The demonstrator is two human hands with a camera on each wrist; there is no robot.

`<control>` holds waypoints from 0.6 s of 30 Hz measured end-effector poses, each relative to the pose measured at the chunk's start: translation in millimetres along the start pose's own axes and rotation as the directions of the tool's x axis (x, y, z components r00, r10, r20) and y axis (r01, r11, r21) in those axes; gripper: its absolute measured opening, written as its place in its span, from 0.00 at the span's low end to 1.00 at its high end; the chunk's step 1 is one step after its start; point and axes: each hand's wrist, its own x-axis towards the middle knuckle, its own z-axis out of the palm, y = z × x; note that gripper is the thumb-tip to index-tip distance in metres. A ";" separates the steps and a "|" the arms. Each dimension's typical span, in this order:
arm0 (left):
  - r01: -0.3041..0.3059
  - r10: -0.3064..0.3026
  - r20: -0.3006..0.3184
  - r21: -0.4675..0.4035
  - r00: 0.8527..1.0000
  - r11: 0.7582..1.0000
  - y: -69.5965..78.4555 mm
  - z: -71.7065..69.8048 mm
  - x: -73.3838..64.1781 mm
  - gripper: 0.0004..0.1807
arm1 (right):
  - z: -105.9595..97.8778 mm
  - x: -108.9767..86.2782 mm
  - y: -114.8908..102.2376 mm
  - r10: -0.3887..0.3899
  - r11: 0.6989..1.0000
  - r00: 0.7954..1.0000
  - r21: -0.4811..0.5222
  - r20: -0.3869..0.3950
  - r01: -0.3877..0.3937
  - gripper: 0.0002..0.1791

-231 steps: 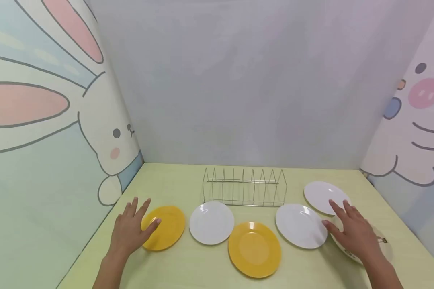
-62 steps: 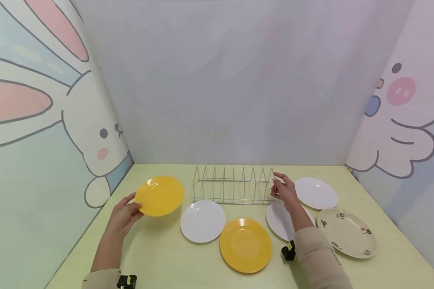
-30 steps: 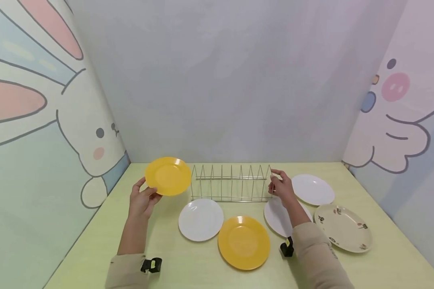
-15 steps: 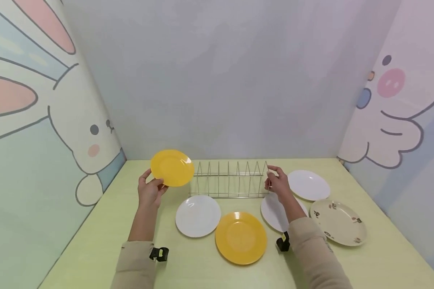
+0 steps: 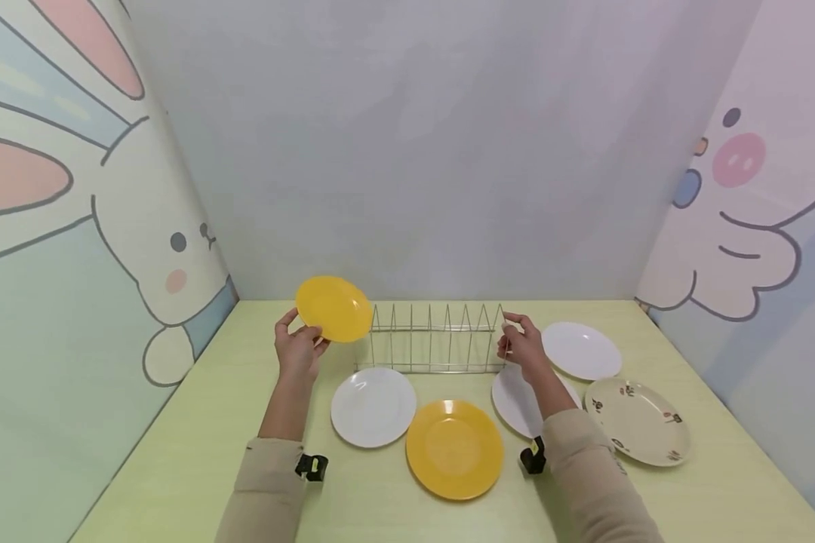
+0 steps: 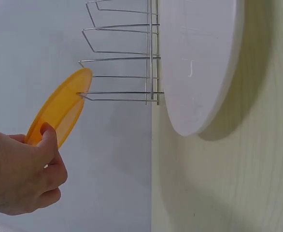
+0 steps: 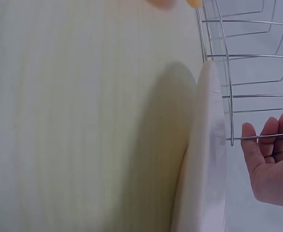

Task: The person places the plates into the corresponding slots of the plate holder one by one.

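My left hand (image 5: pixel 297 348) pinches a small yellow plate (image 5: pixel 334 308) by its near rim, thumb on top. The plate is raised and tilted at the left end of a wire plate rack (image 5: pixel 448 329). In the left wrist view, the far edge of the yellow plate (image 6: pixel 62 104) overlaps the rack's end wire; whether they touch I cannot tell. At the rack's right end, my right hand (image 5: pixel 524 348) grips the end wire, and the right wrist view has the fingers (image 7: pixel 250 145) curled around it. No plate stands in the rack's slots.
On the table lie a white plate (image 5: pixel 373 407) before the rack, a larger yellow plate (image 5: pixel 453 450) in the middle, and a white plate (image 5: pixel 515 403) partly under my right forearm. Farther right are another white plate (image 5: pixel 580 351) and a patterned cream plate (image 5: pixel 638 422).
First both hands hovered open above the plates. Since then my left hand has lifted the small yellow plate and carried it up and right to the rack. My right hand has taken the rack's end.
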 end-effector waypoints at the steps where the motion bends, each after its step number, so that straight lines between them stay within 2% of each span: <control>1: -0.006 0.006 0.003 0.004 1.000 1.000 -0.5 1.2 -0.7 0.36 | -0.1 -0.6 0.1 0.002 1.000 1.000 -0.005 0.003 -0.002 0.22; 10: -0.069 0.067 0.029 0.070 0.997 0.995 -0.6 8.3 -0.8 0.34 | -0.8 0.7 0.1 -0.019 0.999 1.000 -0.026 -0.010 0.019 0.23; 18: -0.101 0.097 0.044 0.120 0.994 0.988 -1.1 9.7 1.7 0.34 | 1.9 -2.1 -0.5 -0.027 0.999 0.999 -0.046 -0.019 0.026 0.22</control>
